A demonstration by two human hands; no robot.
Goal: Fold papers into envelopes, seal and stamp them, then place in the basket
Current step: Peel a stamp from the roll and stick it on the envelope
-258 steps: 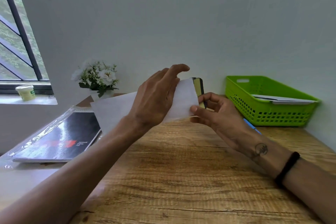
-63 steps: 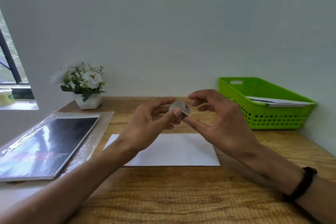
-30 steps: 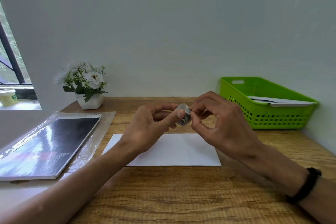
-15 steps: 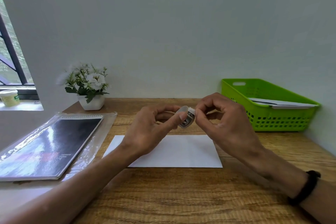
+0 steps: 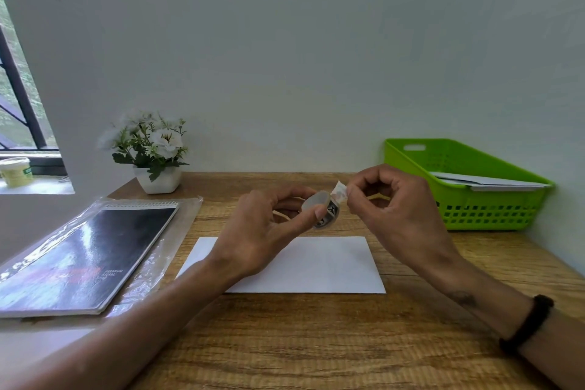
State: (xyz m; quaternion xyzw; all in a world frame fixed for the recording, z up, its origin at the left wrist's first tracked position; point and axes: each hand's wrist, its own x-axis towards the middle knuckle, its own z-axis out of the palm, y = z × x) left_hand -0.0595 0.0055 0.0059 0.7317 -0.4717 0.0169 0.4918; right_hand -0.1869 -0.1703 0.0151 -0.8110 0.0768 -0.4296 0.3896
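Head view: left hand (image 5: 262, 231) grips the stamp roll (image 5: 323, 210) while right hand (image 5: 389, 209) pinches its loose stamp end (image 5: 339, 191), likely peeling one for the envelope (image 5: 316, 269) lying flat on the table (image 5: 316, 342) below; basket (image 5: 493, 215) waits right.

Person's body: two bare forearms and two bare hands, head view.

Both forearms are uncovered as far as the lower frame edge; no sleeve is visible on either. Left hand (image 5: 256, 237): no ring, watch or band visible on the hand, wrist or forearm. Right hand (image 5: 397, 212): no ring visible. A black band (image 5: 527, 324), thick and matte, resembling a hair tie or cord bracelet, encircles the right forearm above the wrist. A small dark tattoo (image 5: 462, 298) sits on the right forearm between the band and the hand; its design is too blurred to identify. Fingernails appear short and unpainted where visible.
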